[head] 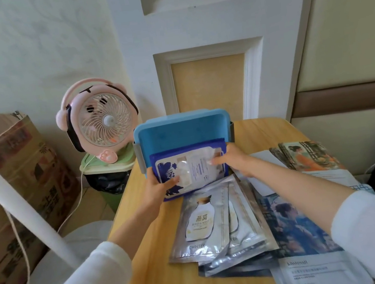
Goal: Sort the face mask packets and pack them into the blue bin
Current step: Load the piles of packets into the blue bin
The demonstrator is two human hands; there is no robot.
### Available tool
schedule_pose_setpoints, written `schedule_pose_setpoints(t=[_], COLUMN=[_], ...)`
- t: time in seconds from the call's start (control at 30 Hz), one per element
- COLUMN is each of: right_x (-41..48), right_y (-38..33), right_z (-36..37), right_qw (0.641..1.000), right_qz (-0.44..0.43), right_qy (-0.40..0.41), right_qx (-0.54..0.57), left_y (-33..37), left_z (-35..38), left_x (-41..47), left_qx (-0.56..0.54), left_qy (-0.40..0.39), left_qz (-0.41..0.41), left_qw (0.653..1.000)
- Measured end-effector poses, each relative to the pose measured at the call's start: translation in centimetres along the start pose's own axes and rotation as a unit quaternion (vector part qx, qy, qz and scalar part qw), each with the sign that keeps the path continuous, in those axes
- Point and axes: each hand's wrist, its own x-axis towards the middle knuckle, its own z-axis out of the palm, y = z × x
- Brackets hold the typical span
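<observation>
A blue bin (181, 131) stands at the far end of the small wooden table (155, 256). Both hands hold a dark blue and white mask packet (191, 169) tilted at the bin's near rim. My left hand (158, 188) grips its lower left corner and my right hand (229, 160) grips its right edge. Several silver mask packets (209, 228) lie fanned on the table just below the hands. A packet showing a dark-haired figure (292, 228) and a pale blue packet (320, 275) lie to their right. More illustrated packets (305, 153) sit at the far right.
A pink desk fan (100, 120) stands on a green lidded bin (109, 163) left of the table. A cardboard box (12, 182) and a white pole (6, 193) are further left. A white panelled door is behind the bin.
</observation>
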Motion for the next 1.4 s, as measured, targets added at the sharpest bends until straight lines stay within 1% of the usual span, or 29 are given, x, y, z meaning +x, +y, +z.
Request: schedule_pose_setpoints(t=[0.07, 0.13, 0.27, 0.33, 0.37, 0.43, 0.5, 0.53, 0.57, 0.63, 0.8, 0.87, 0.93, 1.0, 1.03, 1.1, 1.17, 1.2, 1.3, 1.33, 1.4], right_x=[-0.2, -0.2, -0.2, -0.5, -0.7, -0.7, -1.0, -1.2, -1.4, -1.5, -2.0, -2.5, -2.6, -2.1, -1.8, -1.2, -0.6, -0.4, -0.3, -0.1, 0.2], right_y=[0.4, 0.8, 0.6, 0.8, 0.9, 1.4, 1.3, 1.1, 0.9, 0.9, 0.9, 0.1, -1.0, -1.7, -1.9, -1.9, -1.4, -1.0, -0.5, -0.4, -0.1], right_z=[-0.3, -0.1, -0.1, -0.4, -0.5, -0.8, -1.0, -1.2, -1.4, -1.5, -1.1, -1.4, -1.8, -2.1, -2.2, -2.2, -2.4, -2.4, -2.0, -1.7, -1.2], right_qw=[0.996, 0.989, 0.976, 0.961, 0.958, 0.968, 0.978, 0.979, 0.979, 0.978, 0.986, 0.985, 0.971, 0.955, 0.953, 0.948, 0.926, 0.911, 0.864, 0.848, 0.819], right_qz=[-0.007, -0.018, -0.046, -0.046, -0.039, -0.031, -0.039, -0.048, -0.059, -0.072, -0.077, -0.108, -0.174, -0.220, -0.225, -0.223, -0.229, -0.233, -0.227, -0.220, -0.201], right_qy=[-0.015, 0.001, 0.071, 0.083, 0.077, 0.052, 0.050, 0.053, 0.058, 0.067, 0.058, 0.061, 0.093, 0.116, 0.112, 0.096, 0.095, 0.093, 0.065, 0.051, 0.024], right_qx=[-0.086, -0.149, -0.199, -0.258, -0.273, -0.244, -0.197, -0.189, -0.187, -0.184, -0.138, -0.118, -0.137, -0.165, -0.171, -0.207, -0.285, -0.327, -0.445, -0.480, -0.536], left_y=[-0.2, -0.3, 0.1, -0.1, -0.1, 0.1, 0.9, 1.4, 1.8, 2.1, 2.0, 2.5, 3.7, 5.1, 5.7, 6.3, 6.0, 5.6, 4.2, 3.9, 3.2], left_z=[-0.4, -0.3, 0.2, 0.0, -0.3, -0.9, -1.6, -1.9, -2.1, -2.3, -1.9, -2.2, -2.5, -2.5, -2.4, -2.2, -2.2, -2.2, -2.1, -2.0, -1.6], left_x=[-0.1, -0.2, -0.2, -0.4, -0.6, -0.4, -0.2, -0.4, -0.5, -0.9, -1.5, -1.3, -0.8, -0.2, 0.2, 0.9, 1.6, 2.0, 2.8, 2.9, 3.0], left_qx=[0.038, 0.056, 0.061, 0.098, 0.116, 0.197, 0.327, 0.352, 0.352, 0.329, 0.273, 0.264, 0.266, 0.286, 0.305, 0.352, 0.395, 0.430, 0.537, 0.575, 0.658], left_qy=[-0.010, -0.017, -0.008, -0.030, -0.038, -0.019, 0.027, 0.037, 0.036, 0.024, 0.015, 0.008, 0.016, 0.035, 0.042, 0.032, 0.001, -0.005, -0.019, -0.025, -0.029], left_qz=[-0.003, -0.003, 0.023, 0.028, 0.032, 0.076, 0.146, 0.162, 0.164, 0.150, 0.116, 0.139, 0.185, 0.234, 0.252, 0.257, 0.252, 0.256, 0.282, 0.279, 0.271], left_qw=[0.999, 0.998, 0.998, 0.994, 0.992, 0.977, 0.933, 0.921, 0.921, 0.932, 0.955, 0.955, 0.946, 0.929, 0.918, 0.900, 0.883, 0.865, 0.795, 0.768, 0.702])
